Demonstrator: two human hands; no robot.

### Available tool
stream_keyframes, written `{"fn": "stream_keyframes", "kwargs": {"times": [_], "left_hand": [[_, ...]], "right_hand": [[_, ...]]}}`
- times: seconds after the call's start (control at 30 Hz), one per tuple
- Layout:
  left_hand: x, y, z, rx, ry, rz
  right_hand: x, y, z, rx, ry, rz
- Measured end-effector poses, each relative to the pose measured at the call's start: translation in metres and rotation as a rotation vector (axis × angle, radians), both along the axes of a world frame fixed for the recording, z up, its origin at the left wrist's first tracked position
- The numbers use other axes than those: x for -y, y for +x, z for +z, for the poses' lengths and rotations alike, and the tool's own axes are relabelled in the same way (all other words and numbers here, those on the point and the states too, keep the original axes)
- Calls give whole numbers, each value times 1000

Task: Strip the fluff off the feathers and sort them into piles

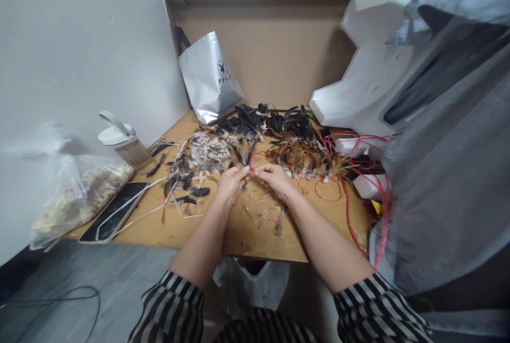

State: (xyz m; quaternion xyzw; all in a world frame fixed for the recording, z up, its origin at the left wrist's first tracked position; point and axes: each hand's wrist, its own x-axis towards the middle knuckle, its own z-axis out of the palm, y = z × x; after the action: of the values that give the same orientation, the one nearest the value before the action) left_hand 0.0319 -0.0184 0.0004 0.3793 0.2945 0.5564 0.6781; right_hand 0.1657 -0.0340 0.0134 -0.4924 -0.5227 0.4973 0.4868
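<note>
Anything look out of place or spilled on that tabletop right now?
Yes: loose feather scraps litter the near side of the tabletop, like spilled debris. At the left, a white cord straggles across the phone, and at the right red strings lie in untidy loops.

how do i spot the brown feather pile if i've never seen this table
Find the big cardboard panel at the back of the table. Just beyond the right hand lies the brown feather pile. Its warm brown colour sets it apart from the black feathers behind it and the pale, greyish feathers to its left.
</note>
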Motion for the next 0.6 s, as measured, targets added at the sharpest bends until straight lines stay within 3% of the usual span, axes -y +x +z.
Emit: {"fn": "stream_keyframes", "kwargs": {"times": [0.6], "left_hand": [[1, -1, 2, 18, 1, -7]], "right_hand": [[-2, 4, -1, -120, -18, 40]]}}
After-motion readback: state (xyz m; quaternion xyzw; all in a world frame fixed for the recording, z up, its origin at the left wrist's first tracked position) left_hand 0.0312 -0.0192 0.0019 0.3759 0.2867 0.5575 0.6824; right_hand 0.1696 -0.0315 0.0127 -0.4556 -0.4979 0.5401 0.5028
